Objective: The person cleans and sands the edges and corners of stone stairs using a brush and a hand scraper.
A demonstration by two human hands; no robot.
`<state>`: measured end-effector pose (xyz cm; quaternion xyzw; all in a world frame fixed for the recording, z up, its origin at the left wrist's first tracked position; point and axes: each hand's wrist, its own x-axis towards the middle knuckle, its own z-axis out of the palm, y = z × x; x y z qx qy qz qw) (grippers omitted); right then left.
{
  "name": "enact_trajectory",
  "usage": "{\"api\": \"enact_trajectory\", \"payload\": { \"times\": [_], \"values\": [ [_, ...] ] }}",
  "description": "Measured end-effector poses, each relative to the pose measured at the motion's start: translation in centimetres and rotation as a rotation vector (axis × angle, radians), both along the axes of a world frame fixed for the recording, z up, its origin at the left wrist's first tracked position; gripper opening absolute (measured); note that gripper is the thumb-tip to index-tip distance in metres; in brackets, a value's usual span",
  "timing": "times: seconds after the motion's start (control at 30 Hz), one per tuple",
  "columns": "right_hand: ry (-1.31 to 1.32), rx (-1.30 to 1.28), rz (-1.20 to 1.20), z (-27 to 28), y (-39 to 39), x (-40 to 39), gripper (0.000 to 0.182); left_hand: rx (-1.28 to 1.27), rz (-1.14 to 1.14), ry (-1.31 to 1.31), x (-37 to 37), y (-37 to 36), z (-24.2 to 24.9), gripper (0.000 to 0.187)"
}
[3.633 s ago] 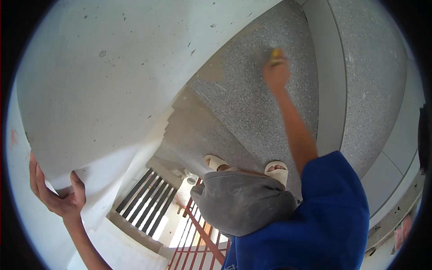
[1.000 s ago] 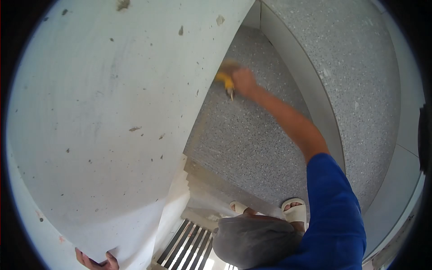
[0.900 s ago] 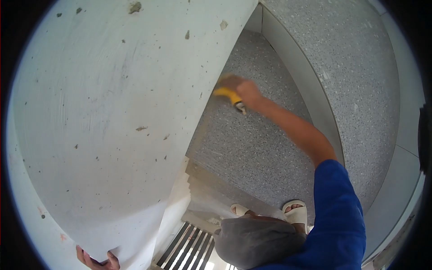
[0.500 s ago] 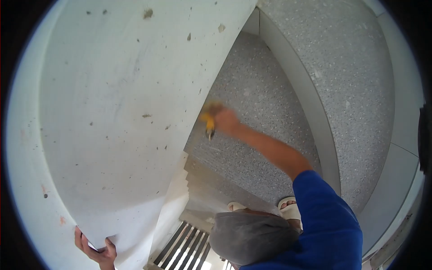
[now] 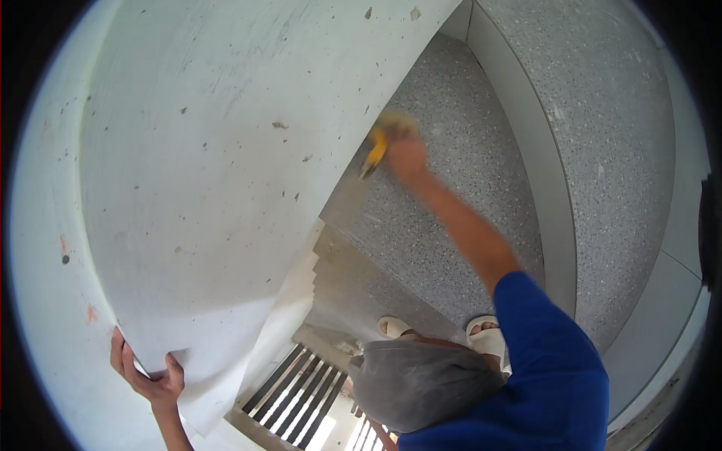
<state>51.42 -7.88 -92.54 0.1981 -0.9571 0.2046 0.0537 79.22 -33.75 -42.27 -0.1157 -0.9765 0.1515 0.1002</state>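
My right hand (image 5: 407, 155), blurred by motion, is closed on a yellow tool (image 5: 374, 153) close to the edge of a white wall (image 5: 203, 203). The tool's narrow end points down and left; a tan part at its upper end is too smeared to make out. Gray spots and small chips mark the wall's surface. At the lower left, my left hand (image 5: 156, 382) grips the wall's edge, with the fingers on one side and the thumb on the other.
Beyond the wall lies a speckled gray floor (image 5: 466, 165) with a pale curved riser (image 5: 526, 113). Steps (image 5: 353, 274) descend below it. Sandaled feet (image 5: 485, 337) stand near the bottom, beside a gray cloth (image 5: 425, 379). Dark slats (image 5: 293, 395) show at the lower left.
The view has shifted. My right hand and the yellow tool appear higher and farther right, and the tool is tilted more. My left hand shows higher in the frame, still at the wall's edge.
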Motion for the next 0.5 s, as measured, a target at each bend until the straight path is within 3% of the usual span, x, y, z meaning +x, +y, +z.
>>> {"api": "enact_trajectory", "payload": {
  "times": [0.03, 0.13, 0.23, 0.3, 0.33, 0.37, 0.4, 0.43, 0.5],
  "values": [
    [0.160, -0.077, 0.084, 1.6, -2.0, 4.1, 0.042, -0.007, 0.002, -0.003, -0.1, 0.1, 0.1, 0.066],
    [0.045, -0.151, 0.372, 0.9, -8.5, 15.1, 0.040, -0.022, 0.004, -0.007, 0.1, 0.3, 0.1, 0.069],
    [-0.022, -0.278, 0.395, 2.6, -8.9, 16.5, 0.042, -0.033, -0.004, -0.003, -0.2, 0.1, 0.3, 0.069],
    [-0.143, -0.537, 0.300, 5.8, -6.3, 13.1, 0.034, -0.044, 0.002, 0.005, -0.1, 0.1, 0.1, 0.069],
    [0.039, -0.448, 0.138, 5.7, -4.7, 10.2, 0.032, -0.049, 0.001, 0.009, 0.0, 0.1, 0.0, 0.069],
    [-0.044, -0.433, 0.024, 5.4, -3.2, 6.8, 0.031, -0.050, -0.001, 0.006, -0.1, 0.1, 0.0, 0.069],
    [0.042, -0.382, -0.072, 5.0, -1.8, 3.2, 0.030, -0.054, 0.000, 0.007, -0.2, 0.1, 0.0, 0.069],
    [0.229, -0.322, -0.138, 3.8, -1.0, -0.2, 0.032, -0.055, 0.004, 0.010, -0.1, 0.0, -0.1, 0.069],
    [0.124, -0.144, -0.087, 2.2, -2.5, -0.8, 0.033, -0.051, -0.001, 0.021, -0.1, 0.0, -0.2, 0.069]
  ]
}}
